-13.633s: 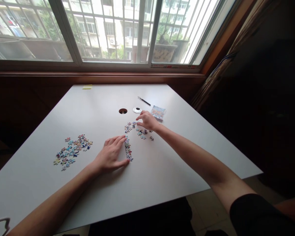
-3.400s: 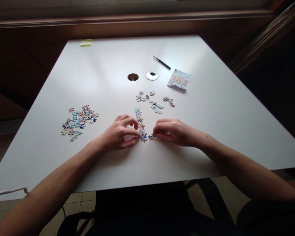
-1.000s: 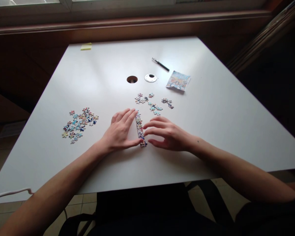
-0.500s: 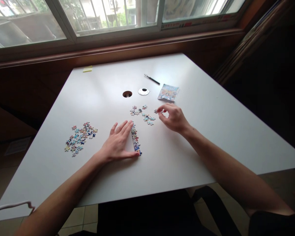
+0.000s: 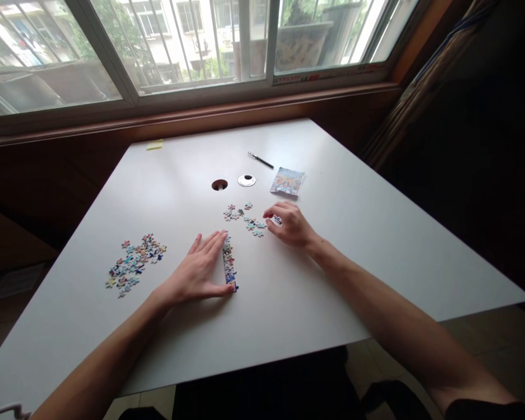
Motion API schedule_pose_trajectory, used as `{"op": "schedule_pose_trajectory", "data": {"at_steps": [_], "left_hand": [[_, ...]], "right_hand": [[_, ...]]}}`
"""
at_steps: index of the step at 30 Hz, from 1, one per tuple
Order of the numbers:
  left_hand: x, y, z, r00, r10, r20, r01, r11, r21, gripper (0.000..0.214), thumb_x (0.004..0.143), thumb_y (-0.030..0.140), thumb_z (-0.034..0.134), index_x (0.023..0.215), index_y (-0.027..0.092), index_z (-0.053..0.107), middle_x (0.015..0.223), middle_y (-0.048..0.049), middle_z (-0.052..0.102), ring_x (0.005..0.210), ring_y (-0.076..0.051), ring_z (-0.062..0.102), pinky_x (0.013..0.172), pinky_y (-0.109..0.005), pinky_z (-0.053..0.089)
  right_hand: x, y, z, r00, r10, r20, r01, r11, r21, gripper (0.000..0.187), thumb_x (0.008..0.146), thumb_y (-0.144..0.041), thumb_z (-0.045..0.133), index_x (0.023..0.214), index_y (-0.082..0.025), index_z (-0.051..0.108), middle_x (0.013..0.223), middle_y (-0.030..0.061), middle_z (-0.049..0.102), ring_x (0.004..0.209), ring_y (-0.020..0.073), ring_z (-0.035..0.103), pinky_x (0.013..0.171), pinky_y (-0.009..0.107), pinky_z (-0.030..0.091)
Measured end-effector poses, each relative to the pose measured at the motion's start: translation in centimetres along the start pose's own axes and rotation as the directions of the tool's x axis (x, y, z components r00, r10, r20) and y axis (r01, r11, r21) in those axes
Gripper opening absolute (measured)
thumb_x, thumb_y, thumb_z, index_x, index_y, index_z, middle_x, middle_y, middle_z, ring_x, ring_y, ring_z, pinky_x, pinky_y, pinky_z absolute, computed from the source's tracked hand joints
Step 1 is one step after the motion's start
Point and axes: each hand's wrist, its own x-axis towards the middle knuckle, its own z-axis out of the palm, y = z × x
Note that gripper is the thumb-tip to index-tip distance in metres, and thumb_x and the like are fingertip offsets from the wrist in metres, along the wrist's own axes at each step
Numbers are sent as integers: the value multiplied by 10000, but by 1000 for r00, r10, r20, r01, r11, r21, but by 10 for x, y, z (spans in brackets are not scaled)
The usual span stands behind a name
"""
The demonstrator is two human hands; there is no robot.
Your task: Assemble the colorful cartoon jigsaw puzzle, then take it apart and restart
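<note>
A: Left hand (image 5: 196, 273)?
B: Flat on the tabletop (image 5: 354, 233), fingers spread, gripping nothing. Thumb and forefinger touch the joined puzzle strip (image 5: 228, 267).
A: Right hand (image 5: 290, 223)?
B: Just right of the strip's far end, fingers curled over a loose puzzle piece (image 5: 277, 220). Piece mostly hidden; can't tell if it's gripped. Scattered pieces (image 5: 244, 217) lie just beyond the strip.

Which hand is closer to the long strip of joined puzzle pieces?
Left. The left hand lies flat against the long colourful strip of joined puzzle pieces; the right hand is farther back, pinching a small loose puzzle piece.
</note>
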Motion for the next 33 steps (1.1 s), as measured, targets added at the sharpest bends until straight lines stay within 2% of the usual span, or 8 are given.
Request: {"op": "schedule_pose_trajectory", "data": {"at_steps": [5,10,14,17,19,22,24,33], "left_hand": [[-1,-4,1,1000,18,-9,-18,1000,-15,1159,816,716,632,1645,190,16,1684,-151,189,1560,-368,182,1290,-568,47],[-2,-9,2,999,-22,-48,15,990,-138,987,904,621,576,1645,200,77,1690,-133,178,1565,-352,167,1295,-548,81],[0,-15,0,971,-185,-148,115,914,-390,786,951,535,532,1606,197,257,1666,-136,269,1543,-337,251,1274,-548,211],[11,-21,-1,916,-353,-192,185,794,-579,574,981,446,477,1497,195,443,1576,-132,436,1450,-309,429,1215,-536,348],[21,-25,-1,877,-419,-236,185,746,-639,486,968,390,485,1401,173,531,1487,-133,535,1379,-285,513,1189,-511,393],[33,-28,2,824,-456,-337,135,735,-665,398,921,331,519,1264,147,603,1357,-134,630,1279,-257,597,1151,-467,445],[34,-27,4,810,-459,-365,128,746,-653,361,897,301,520,1207,148,622,1283,-124,667,1210,-248,638,1114,-463,480],[27,-18,2,829,-382,-409,131,843,-522,291,851,243,502,1085,170,659,1115,-88,708,1054,-236,662,998,-449,534]], "right_hand": [[-1,3,2,1000,-2,10,2,999,36,132,794,-130,619,851,-195,719,855,64,680,815,212,594,830,382,465],[-6,0,4,997,-56,54,53,997,56,148,796,-136,629,896,-209,711,910,68,683,877,227,592,870,400,460],[-11,-7,5,993,-56,106,53,998,34,104,815,-170,653,898,-213,697,959,73,687,930,240,584,911,423,443],[-13,-12,5,989,-50,135,49,999,15,70,829,-221,685,897,-208,693,969,75,680,938,241,573,922,434,436],[-14,-15,5,988,-58,145,57,998,12,86,837,-266,709,899,-207,698,976,78,674,954,244,569,927,438,435],[-14,-18,7,986,-63,156,60,998,23,68,848,-267,715,883,-209,710,966,78,671,959,241,574,926,435,440],[-14,-19,9,986,-54,158,48,998,39,35,854,-229,700,876,-207,714,956,75,672,938,231,583,914,425,449],[-22,-33,10,973,-161,165,168,985,-31,81,899,-181,629,946,-195,694,1001,93,679,985,243,603,921,439,443]]}}
